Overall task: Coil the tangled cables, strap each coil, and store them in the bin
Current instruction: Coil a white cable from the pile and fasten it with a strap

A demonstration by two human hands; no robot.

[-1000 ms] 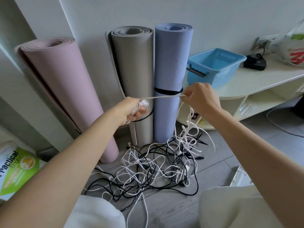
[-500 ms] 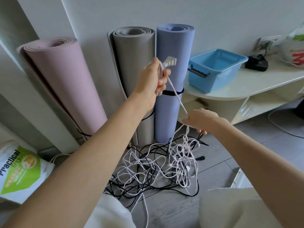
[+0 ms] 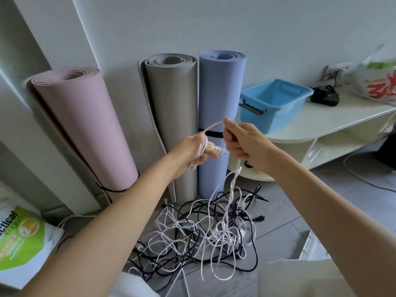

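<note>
A tangle of white and black cables (image 3: pixel 201 236) lies on the grey floor in front of me. My left hand (image 3: pixel 194 150) grips one end of a white cable (image 3: pixel 211 127), with loops round its fingers and the white plug poking out to the right. My right hand (image 3: pixel 242 143) pinches the same cable a short way along, and from that hand it hangs twisted down into the pile. The blue bin (image 3: pixel 273 103) stands on the white shelf unit (image 3: pixel 334 123) to the right, with nothing visible inside it.
Three rolled mats, pink (image 3: pixel 83 127), grey (image 3: pixel 173 116) and blue (image 3: pixel 220 99), lean against the wall behind the pile. A green and white bag (image 3: pixel 23 243) lies at the left. A black charger (image 3: pixel 325 97) and a printed bag (image 3: pixel 379 82) sit on the shelf.
My left hand has come down from chest height with the plug end. My right hand has risen from near the pile to meet it, bringing cable up into a loop.
</note>
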